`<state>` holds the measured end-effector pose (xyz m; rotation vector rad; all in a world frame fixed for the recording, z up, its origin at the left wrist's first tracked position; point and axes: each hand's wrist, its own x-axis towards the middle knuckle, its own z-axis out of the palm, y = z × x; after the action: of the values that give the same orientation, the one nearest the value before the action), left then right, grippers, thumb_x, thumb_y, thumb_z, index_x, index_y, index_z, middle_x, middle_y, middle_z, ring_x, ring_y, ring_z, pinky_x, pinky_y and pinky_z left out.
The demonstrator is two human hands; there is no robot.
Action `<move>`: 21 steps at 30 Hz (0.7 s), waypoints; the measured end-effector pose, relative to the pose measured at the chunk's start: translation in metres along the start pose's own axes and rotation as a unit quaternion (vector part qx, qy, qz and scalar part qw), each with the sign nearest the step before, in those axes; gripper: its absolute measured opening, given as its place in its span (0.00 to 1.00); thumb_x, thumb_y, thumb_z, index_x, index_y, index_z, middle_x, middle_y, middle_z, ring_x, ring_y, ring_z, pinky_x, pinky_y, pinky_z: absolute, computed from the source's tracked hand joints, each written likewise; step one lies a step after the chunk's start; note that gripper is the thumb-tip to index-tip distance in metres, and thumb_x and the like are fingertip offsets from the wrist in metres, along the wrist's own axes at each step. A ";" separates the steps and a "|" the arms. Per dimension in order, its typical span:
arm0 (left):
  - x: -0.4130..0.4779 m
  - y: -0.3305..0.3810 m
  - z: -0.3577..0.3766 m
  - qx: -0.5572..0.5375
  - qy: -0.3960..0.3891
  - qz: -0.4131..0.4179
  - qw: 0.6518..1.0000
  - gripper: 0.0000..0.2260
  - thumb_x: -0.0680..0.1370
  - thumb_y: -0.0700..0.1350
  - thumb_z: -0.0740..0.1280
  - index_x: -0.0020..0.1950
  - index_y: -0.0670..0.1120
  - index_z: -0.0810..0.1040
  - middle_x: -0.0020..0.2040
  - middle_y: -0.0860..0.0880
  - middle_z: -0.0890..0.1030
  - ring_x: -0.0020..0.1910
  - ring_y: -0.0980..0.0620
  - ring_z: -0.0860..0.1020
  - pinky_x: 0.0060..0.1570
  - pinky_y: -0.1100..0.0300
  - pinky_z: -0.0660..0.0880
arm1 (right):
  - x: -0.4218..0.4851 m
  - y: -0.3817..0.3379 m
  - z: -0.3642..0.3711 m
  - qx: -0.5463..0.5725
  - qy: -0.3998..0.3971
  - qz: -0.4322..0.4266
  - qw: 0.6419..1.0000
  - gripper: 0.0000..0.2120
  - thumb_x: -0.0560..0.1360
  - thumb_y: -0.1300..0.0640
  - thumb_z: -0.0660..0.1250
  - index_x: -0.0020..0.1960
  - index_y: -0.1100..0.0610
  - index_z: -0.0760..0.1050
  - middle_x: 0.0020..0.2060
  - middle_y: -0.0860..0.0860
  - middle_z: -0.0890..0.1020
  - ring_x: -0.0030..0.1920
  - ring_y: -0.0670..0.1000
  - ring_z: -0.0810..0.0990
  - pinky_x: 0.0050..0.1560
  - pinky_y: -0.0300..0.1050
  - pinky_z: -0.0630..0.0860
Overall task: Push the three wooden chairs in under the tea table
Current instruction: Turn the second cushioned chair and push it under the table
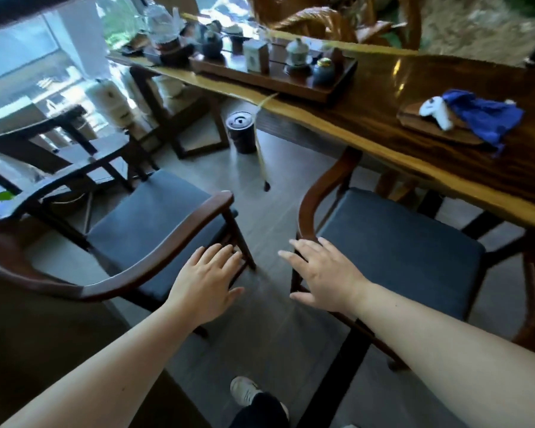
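Grey plank floor [278, 168], window light from upper left; long slab tabletop [383, 131] runs from upper left to right edge, carrying a tea tray [272, 75] with pots and a blue cloth [488, 118] on a small wooden board.

Chairs: near left chair [155, 220] stands well clear of the tabletop, turned partly away, curved armrest [173, 230] toward the viewer. Right chair [393, 242] sits with its front seat edge roughly at the slab's edge, not yet tucked. Third chair [59, 140] further back on the left, also well out.

Hands: both empty, fingers spread, palms down, held apart over the gap between the two near chairs. Left hand [207, 282] hovers just beside the left chair's front leg and arm tip; contact cannot be confirmed. Right hand [322, 273] overlaps the near corner of the right chair's seat frame; touching or just above, cannot tell.

Key relation: tabletop lies ahead and to the right of both hands. Right chair is nearer to home, and its push axis runs forward-right, straight under the slab. Left chair would need turning first. Judgement: nothing tucked yet; right chair is the easier first push
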<state>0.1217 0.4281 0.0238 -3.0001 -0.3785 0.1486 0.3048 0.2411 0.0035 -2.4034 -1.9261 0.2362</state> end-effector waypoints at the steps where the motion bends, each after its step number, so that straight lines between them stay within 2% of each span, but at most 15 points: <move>1: -0.005 -0.013 0.002 -0.004 0.000 -0.016 1.000 0.31 0.70 0.61 0.71 0.67 0.45 0.74 0.64 0.43 0.77 0.65 0.41 0.73 0.63 0.42 0.69 | 0.011 -0.006 0.000 -0.005 -0.006 -0.006 1.000 0.39 0.73 0.36 0.65 0.77 0.52 0.55 0.75 0.59 0.62 0.75 0.59 0.60 0.75 0.59 0.54; 10: -0.050 -0.134 0.039 -0.033 -0.033 -0.110 0.993 0.30 0.71 0.61 0.70 0.67 0.45 0.74 0.64 0.43 0.77 0.65 0.41 0.72 0.63 0.43 0.70 | 0.116 -0.062 0.004 0.005 -0.069 -0.033 0.997 0.37 0.76 0.38 0.63 0.78 0.50 0.52 0.77 0.56 0.58 0.76 0.55 0.55 0.76 0.56 0.48; 16: -0.071 -0.184 0.059 -0.054 -0.065 -0.177 0.980 0.30 0.72 0.60 0.68 0.68 0.45 0.72 0.65 0.44 0.76 0.66 0.42 0.71 0.65 0.44 0.69 | 0.185 -0.103 0.020 0.011 -0.118 -0.083 0.989 0.37 0.74 0.39 0.66 0.77 0.50 0.55 0.76 0.55 0.61 0.75 0.55 0.57 0.74 0.56 0.51; 21: -0.070 -0.206 0.077 -0.085 -0.066 -0.227 0.968 0.29 0.71 0.59 0.70 0.67 0.45 0.73 0.64 0.44 0.76 0.65 0.42 0.72 0.64 0.44 0.69 | 0.247 -0.116 0.032 -0.014 -0.140 -0.153 0.978 0.37 0.73 0.40 0.68 0.75 0.52 0.58 0.73 0.56 0.65 0.72 0.56 0.63 0.72 0.57 0.58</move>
<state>-0.0038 0.6165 -0.0205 -2.9736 -1.1273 0.2864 0.2406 0.5058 -0.0334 -2.1420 -2.3963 0.5587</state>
